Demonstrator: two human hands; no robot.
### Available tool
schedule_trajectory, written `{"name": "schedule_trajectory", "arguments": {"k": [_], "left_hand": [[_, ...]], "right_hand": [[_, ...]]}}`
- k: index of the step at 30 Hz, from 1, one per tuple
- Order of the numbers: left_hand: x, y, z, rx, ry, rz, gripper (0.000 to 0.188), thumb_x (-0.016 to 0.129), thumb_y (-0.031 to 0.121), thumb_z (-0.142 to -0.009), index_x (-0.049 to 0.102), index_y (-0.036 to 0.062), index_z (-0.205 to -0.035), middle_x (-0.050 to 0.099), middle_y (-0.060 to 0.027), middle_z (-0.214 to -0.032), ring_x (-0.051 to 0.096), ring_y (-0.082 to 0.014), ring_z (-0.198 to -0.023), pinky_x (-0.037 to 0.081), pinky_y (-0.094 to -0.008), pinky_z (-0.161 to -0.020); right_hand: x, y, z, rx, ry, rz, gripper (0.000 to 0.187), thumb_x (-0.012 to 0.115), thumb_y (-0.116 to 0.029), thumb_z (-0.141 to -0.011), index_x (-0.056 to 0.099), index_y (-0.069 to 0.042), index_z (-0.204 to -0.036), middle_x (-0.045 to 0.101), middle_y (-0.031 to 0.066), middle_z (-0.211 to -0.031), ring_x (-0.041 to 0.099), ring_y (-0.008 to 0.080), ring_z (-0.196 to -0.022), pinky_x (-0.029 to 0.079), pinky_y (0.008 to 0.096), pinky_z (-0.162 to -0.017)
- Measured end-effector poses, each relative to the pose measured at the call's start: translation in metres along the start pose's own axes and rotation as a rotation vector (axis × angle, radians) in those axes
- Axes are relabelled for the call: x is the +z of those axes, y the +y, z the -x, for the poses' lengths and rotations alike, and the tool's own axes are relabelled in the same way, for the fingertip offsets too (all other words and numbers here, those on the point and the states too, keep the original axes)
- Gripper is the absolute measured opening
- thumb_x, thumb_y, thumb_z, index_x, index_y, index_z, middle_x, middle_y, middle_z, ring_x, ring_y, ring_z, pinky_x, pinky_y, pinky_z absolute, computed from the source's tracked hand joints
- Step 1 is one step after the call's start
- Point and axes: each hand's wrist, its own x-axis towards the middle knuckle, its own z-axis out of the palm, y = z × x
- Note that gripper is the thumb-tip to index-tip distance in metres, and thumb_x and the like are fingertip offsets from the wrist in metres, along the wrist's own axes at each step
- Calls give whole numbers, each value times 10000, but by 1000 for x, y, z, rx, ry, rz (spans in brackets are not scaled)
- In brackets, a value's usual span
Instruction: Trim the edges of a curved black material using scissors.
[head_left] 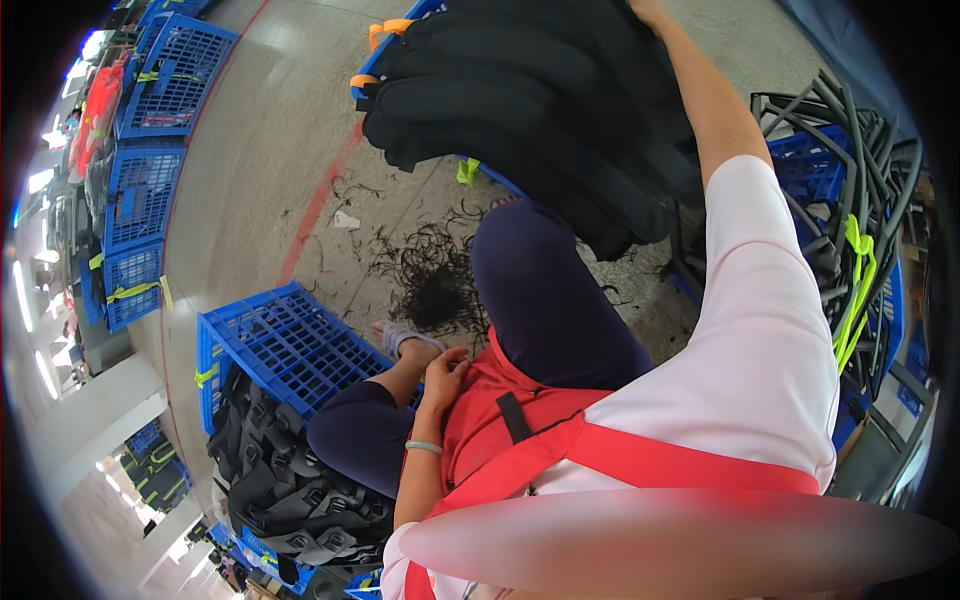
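My right arm stretches forward to a pile of long black padded pieces (520, 100), lying side by side over a blue crate. At the upper edge of the picture, my right hand (650, 12) is at the far side of the pile; its fingers are mostly cut off from view. Close to my lap, my left hand (447, 378) rests by the red apron (520, 400), its fingers bent and drawn together. Whatever they may hold is too small or hidden to make out.
Black scraps (435, 285) litter the floor ahead. A blue crate (300, 345) stands at my left beside black straps with buckles (300, 490). Grey-black tubes (860, 150) and a yellow-green strap (857, 290) crowd my right. Blue crates (175, 75) line the far left.
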Motion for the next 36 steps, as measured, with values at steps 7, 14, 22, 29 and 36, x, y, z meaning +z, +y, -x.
{"name": "schedule_trajectory", "arguments": {"k": [7, 14, 22, 29, 36], "left_hand": [[-4, 9, 2, -82, -32, -7, 275, 614, 76, -890, 643, -9, -1150, 693, -96, -962, 636, -161, -895, 503, -292, -812], [6, 26, -19, 58, -75, -35, 271, 614, 92, -887, 652, -9, -1136, 695, -108, -961, 641, -175, -885, 504, -308, -810], [9, 15, -14, 46, -50, -26, 280, 609, 90, -889, 644, -19, -1145, 689, -103, -941, 637, -172, -866, 505, -306, -783], [6, 10, -1, 101, 37, -54, 273, 619, 78, -868, 650, 2, -1128, 698, -129, -951, 662, -210, -865, 516, -325, -786], [2, 15, 8, 419, 229, -73, 252, 620, 112, -810, 663, 14, -1038, 661, -187, -1014, 641, -356, -949, 518, -401, -808]], "right_hand": [[49, 9, -51, 31, -299, -46, 652, 689, -541, -806, 603, -45, -1221, 633, 208, -1153, 577, 321, -1071, 456, 442, -906], [-2, 52, -81, -379, -382, -308, 629, 710, -446, -804, 558, -25, -1247, 630, 206, -1142, 582, 331, -1072, 465, 417, -927], [-18, -9, -14, -234, 231, 111, 551, 721, -454, -820, 593, 8, -1092, 657, 209, -867, 607, 328, -797, 487, 438, -732], [-6, -98, 106, -281, 150, 148, 510, 721, -406, -831, 576, 16, -1077, 652, 223, -935, 616, 363, -851, 488, 440, -754], [23, -164, 231, -365, -169, 131, 515, 683, -404, -876, 607, 45, -1115, 665, 124, -945, 600, 185, -844, 463, 306, -780]]}}
